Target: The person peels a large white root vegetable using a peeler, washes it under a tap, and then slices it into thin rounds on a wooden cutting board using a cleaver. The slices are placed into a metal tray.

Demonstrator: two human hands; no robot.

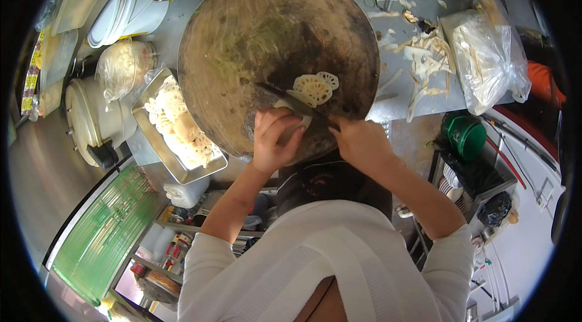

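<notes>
On the near part of a large round wooden chopping block, my left hand grips a peeled piece of lotus root. My right hand is closed around the handle of a knife, whose dark blade lies slantwise against the far side of the root. Just beyond the blade, several lotus root slices overlap on the wood. To the left of the block, a rectangular metal tray holds a heap of more slices. The knife handle is mostly hidden in my right hand.
Peelings are scattered on the metal counter right of the block, beside a tied plastic bag and a peeler. At the left stand a lidded pot, a bagged bowl and white lids. A green bucket is lower right.
</notes>
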